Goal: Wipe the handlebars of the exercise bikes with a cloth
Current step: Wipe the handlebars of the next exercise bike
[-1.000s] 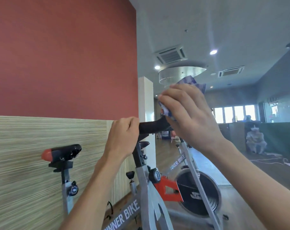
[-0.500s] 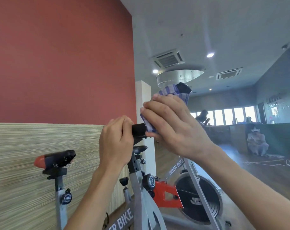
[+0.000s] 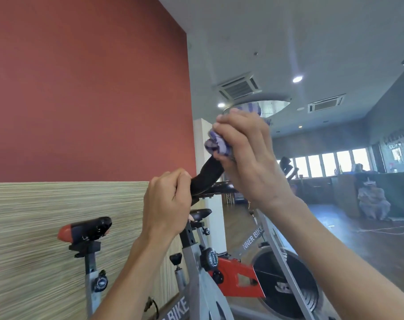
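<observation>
A black handlebar (image 3: 208,173) of a grey exercise bike (image 3: 196,269) curves up in the middle of the view. My left hand (image 3: 167,204) grips its lower part. My right hand (image 3: 247,155) holds a bunched blue-and-white checked cloth (image 3: 217,144) wrapped round the upturned end of the bar. The tip of the bar is hidden under the cloth and my fingers.
The bike's black and red saddle (image 3: 85,229) stands at the left, close to a striped wall panel (image 3: 58,227). A second grey bike (image 3: 277,262) with a flywheel stands just behind. A person (image 3: 372,199) crouches at the far right on the wooden floor.
My right hand has slid the cloth from the bar's low part near my left hand up to its upturned end. More bare black bar shows between my hands.
</observation>
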